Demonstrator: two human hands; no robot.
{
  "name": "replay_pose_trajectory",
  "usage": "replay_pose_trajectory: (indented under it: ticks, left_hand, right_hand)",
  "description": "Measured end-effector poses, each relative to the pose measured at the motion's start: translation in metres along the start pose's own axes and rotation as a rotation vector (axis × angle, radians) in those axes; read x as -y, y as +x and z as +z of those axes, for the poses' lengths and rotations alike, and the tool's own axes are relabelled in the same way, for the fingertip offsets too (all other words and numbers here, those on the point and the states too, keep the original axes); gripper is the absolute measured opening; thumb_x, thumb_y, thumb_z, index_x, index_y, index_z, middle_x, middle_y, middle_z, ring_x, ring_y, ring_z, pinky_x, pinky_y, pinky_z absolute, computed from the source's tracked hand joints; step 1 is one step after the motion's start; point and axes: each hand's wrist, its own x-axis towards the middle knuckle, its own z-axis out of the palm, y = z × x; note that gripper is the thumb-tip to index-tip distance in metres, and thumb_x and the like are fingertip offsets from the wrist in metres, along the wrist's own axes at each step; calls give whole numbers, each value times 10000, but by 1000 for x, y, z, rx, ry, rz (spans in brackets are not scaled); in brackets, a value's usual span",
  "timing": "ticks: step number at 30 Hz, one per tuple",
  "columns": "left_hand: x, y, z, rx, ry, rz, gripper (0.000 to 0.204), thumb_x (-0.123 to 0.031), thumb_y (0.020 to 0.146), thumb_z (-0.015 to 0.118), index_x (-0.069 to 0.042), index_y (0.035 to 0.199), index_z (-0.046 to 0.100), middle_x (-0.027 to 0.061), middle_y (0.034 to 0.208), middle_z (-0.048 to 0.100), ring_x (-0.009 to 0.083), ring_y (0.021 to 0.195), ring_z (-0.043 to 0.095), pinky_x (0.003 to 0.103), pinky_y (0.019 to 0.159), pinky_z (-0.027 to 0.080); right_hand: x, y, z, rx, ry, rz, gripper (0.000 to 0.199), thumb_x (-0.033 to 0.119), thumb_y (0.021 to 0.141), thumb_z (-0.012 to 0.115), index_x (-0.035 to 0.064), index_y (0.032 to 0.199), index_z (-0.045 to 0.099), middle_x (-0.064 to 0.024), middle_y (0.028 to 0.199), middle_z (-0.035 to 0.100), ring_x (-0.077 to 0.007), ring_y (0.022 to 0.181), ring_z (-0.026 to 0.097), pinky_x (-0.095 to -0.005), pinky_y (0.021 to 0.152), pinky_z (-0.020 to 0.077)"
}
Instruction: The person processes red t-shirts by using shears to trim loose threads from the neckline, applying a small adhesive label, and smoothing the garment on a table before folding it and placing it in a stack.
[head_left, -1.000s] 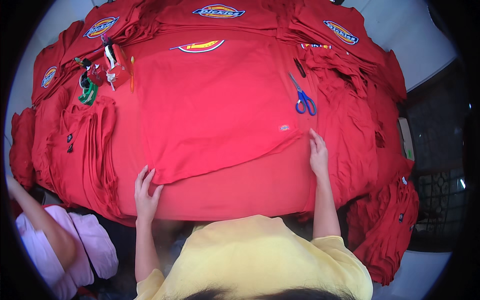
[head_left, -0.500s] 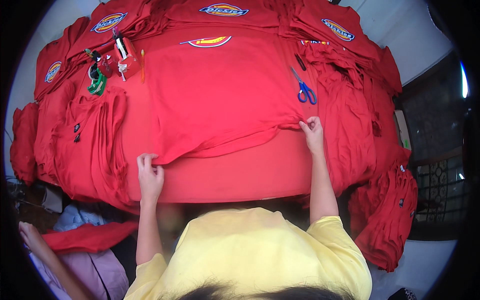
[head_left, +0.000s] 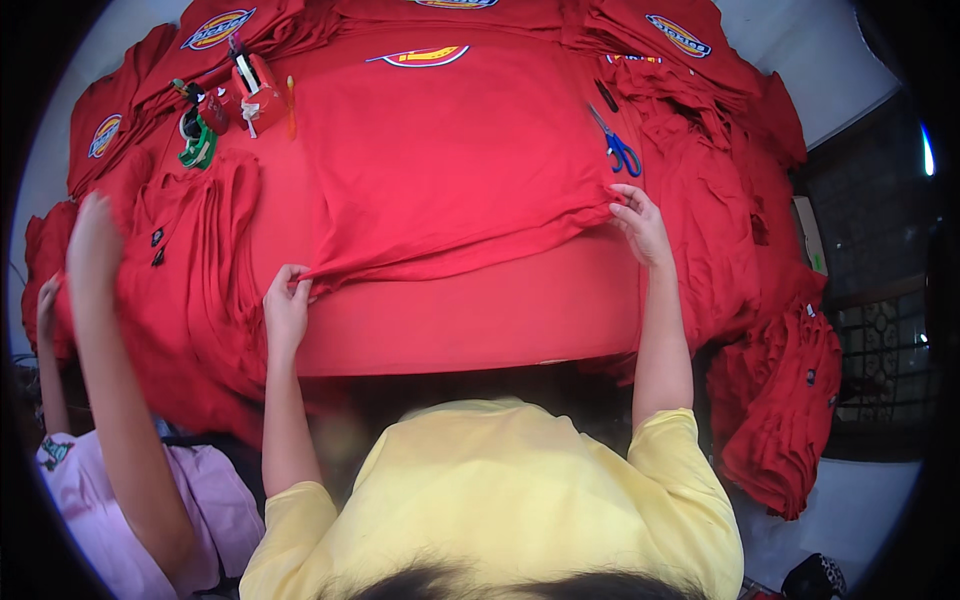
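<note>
A red T-shirt (head_left: 450, 170) lies spread in front of me, its printed logo at the far end and its hem toward me. The near left corner of the hem is pinched in my left hand (head_left: 287, 305). My right hand (head_left: 643, 225) grips the near right corner between thumb and fingers. Soft folds run along the hem between the hands. Just beyond my right hand lie blue-handled scissors (head_left: 622, 155), with a dark slim tool (head_left: 606, 96) farther back.
Red garment piles (head_left: 205, 240) line the table (head_left: 470, 335) at left, right (head_left: 695, 220) and back. Tape dispensers (head_left: 200, 145) and an orange pen (head_left: 291, 108) stand at the back left. A co-worker's blurred hand (head_left: 95, 240) reaches over the left pile. More shirts (head_left: 780, 410) hang at the right edge.
Both my hands have shifted slightly away from me with the hem, and the view has tilted a little. The co-worker at left has raised an arm over the garments there.
</note>
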Motion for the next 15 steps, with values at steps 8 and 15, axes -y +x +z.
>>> replay_pose_trajectory:
  ticks: [8,15]
  left_hand:
    - [-14,8,-7,-122,198,436,256,153,748,478,8,936,575,53,904,553,145,766,556,256,719,455]
    - [21,-12,-24,-9,-267,-139,377,26,881,502,-46,1250,522,42,1132,586,81,875,586,211,752,489]
  right_hand:
    - [-8,5,-23,-246,-397,-376,117,-22,826,600,28,916,544,-47,857,598,-182,792,610,-298,693,474]
    - [-52,-45,-24,-343,-949,-232,233,-78,721,572,32,900,473,-166,827,515,-364,727,551,-435,654,438]
